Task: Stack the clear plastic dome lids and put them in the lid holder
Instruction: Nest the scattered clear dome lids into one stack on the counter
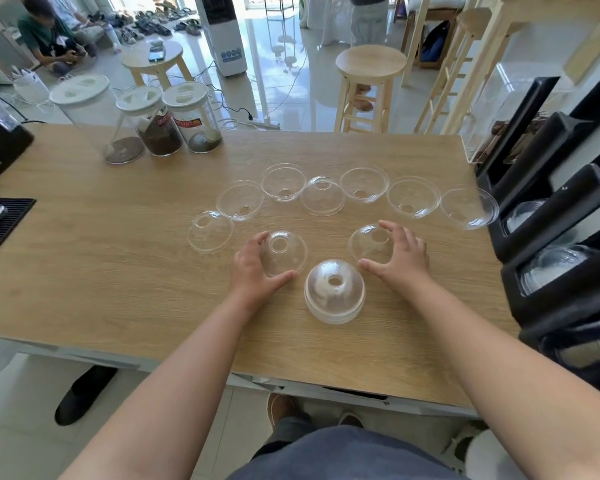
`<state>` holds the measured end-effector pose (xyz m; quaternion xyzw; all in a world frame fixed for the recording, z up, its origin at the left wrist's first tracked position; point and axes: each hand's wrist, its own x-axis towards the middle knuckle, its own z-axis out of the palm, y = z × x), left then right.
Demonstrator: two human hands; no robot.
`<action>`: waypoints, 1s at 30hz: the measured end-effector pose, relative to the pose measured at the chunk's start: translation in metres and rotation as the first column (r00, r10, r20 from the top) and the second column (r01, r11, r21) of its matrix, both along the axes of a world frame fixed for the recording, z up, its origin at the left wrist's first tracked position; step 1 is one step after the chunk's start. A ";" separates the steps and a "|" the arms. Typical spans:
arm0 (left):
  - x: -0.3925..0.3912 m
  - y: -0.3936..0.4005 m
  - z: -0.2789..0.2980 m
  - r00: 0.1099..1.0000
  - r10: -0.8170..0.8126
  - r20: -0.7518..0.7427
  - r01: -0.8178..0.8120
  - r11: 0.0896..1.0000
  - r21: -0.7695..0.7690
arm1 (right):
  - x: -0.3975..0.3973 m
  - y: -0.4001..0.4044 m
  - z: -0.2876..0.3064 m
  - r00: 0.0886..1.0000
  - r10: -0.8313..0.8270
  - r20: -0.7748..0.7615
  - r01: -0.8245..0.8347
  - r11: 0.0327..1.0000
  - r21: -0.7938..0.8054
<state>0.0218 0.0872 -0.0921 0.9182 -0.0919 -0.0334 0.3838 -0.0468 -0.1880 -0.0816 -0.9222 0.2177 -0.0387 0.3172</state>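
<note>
A stack of clear dome lids (334, 292) stands near the front of the wooden table (101, 258), between my hands. My left hand (253, 268) curls around a single dome lid (284, 252), thumb and fingers on its sides. My right hand (400, 258) cups another dome lid (369, 242) from the right, fingers spread over it. Several more lids lie in an arc behind, some dome up (323, 195), some upside down (283, 181). The black lid holder (555, 237) stands at the table's right edge with lids in its slots.
Three clear jars with white tops (163, 123) stand at the back left. A black mat (0, 226) and a dark machine sit at the left edge. Wooden stools (369, 84) and a seated person (49, 36) are beyond the table.
</note>
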 end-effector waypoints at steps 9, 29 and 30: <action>-0.029 0.015 0.012 0.997 0.062 0.042 -0.056 0.992 -0.117 | -0.032 0.025 0.039 0.945 -0.063 0.320 -0.078 0.910 0.407; -0.054 -0.025 0.053 0.988 -0.140 0.068 0.154 0.934 -0.322 | -0.067 0.044 0.017 0.939 0.206 0.276 -0.279 0.924 0.260; -0.058 -0.029 0.053 0.980 -0.180 0.083 0.197 0.940 -0.278 | -0.068 0.039 0.017 0.943 0.162 0.291 -0.249 0.923 0.293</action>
